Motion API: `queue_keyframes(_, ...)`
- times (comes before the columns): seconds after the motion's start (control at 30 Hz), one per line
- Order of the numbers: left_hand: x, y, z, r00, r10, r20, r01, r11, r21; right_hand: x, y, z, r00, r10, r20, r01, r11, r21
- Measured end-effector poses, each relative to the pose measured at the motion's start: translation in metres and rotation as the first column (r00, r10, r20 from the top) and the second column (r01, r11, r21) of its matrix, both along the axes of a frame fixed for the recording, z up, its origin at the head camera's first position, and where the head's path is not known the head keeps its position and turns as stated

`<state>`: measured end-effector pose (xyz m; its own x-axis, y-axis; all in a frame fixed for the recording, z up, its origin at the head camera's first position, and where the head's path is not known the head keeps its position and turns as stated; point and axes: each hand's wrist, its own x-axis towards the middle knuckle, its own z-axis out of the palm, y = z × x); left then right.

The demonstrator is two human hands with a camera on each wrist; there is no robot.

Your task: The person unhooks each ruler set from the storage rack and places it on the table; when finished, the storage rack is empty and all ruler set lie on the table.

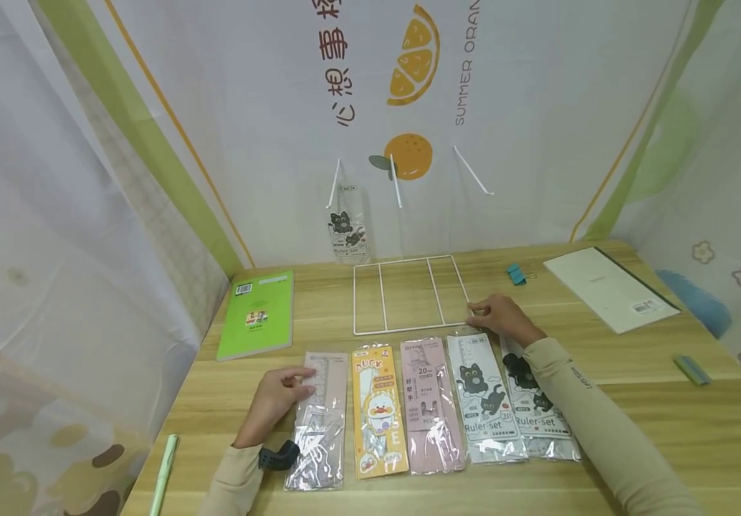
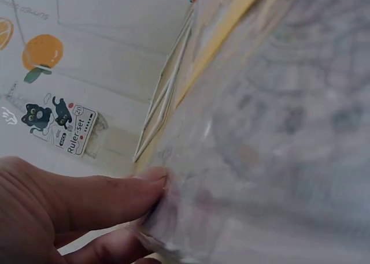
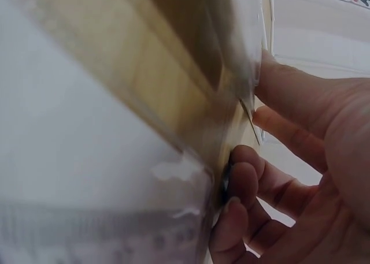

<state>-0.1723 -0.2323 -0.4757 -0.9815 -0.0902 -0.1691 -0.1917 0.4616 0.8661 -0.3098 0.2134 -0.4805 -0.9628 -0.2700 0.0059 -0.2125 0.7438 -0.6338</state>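
Five ruler sets in clear plastic sleeves lie side by side in a row on the wooden table (image 1: pixel 603 358), near its front edge. The person's left hand (image 1: pixel 275 398) rests on the leftmost pack, a pale grey ruler set (image 1: pixel 320 423), with the thumb and fingertips pinching its upper left edge; the left wrist view shows the thumb (image 2: pixel 110 194) pressed against the crinkled film. The right hand (image 1: pixel 502 317) reaches to the far end of the row, fingers curled at the top of the rightmost black-cat ruler set (image 1: pixel 532 401), which lies partly under the forearm; the right wrist view shows the curled fingers (image 3: pixel 254 183) touching a pack's edge, though blur hides exactly how firmly they grip. Between them lie a yellow duck ruler set (image 1: pixel 377 408), a pink ruler set (image 1: pixel 428 405) and a second cat ruler set (image 1: pixel 483 398). Just beyond the row sits a white wire rack (image 1: pixel 409 294), flat on the table. These packs look light, thin and flat, stiff along the rulers inside but wrapped in slick, crackly film that would likely slide under fingers. The best hold appears to be a pinch at the top header, lifting one edge first.
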Motion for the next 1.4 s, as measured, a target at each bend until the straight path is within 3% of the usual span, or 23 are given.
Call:
queue_keyframes(0.27, -0.002, 0.002, -0.001, 0.999, -0.036, -0.008, 0.035, 0.990, -0.137, -0.001, 0.002, -0.004, 1.000, -0.007, -0.020, 0.007, 1.000, 0.009)
queue_keyframes(0.5, -0.009, 0.001, 0.002, 0.998, -0.045, -0.034, 0.039, 0.986, -0.163, 0.001, 0.000, 0.000, 0.999, -0.027, -0.035, 0.029, 0.999, 0.045)
queue_keyframes(0.67, -0.023, 0.004, 0.009, 0.995, -0.060, -0.084, 0.046, 0.985, -0.164, 0.001, -0.002, 0.001, 0.998, -0.027, -0.048, 0.031, 0.997, 0.077)
queue_keyframes(0.8, -0.041, 0.012, 0.027, 0.985, -0.089, -0.150, 0.065, 0.986, -0.155, 0.000, -0.002, 0.002, 0.998, -0.028, -0.060, 0.034, 0.995, 0.098)
queue_keyframes(1.0, -0.078, 0.029, 0.063, 0.964, -0.107, -0.245, 0.082, 0.990, -0.111, 0.001, 0.000, 0.000, 0.997, -0.021, -0.068, 0.027, 0.995, 0.092)
queue_keyframes(1.23, -0.136, 0.041, 0.094, 0.957, -0.074, -0.282, 0.089, 0.995, 0.042, 0.004, 0.000, 0.000, 0.996, 0.029, -0.086, -0.026, 0.999, 0.033)
queue_keyframes(1.4, -0.176, 0.040, 0.108, 0.946, -0.030, -0.322, 0.100, 0.974, 0.203, 0.003, -0.004, 0.000, 0.994, 0.044, -0.102, -0.041, 0.999, 0.031)
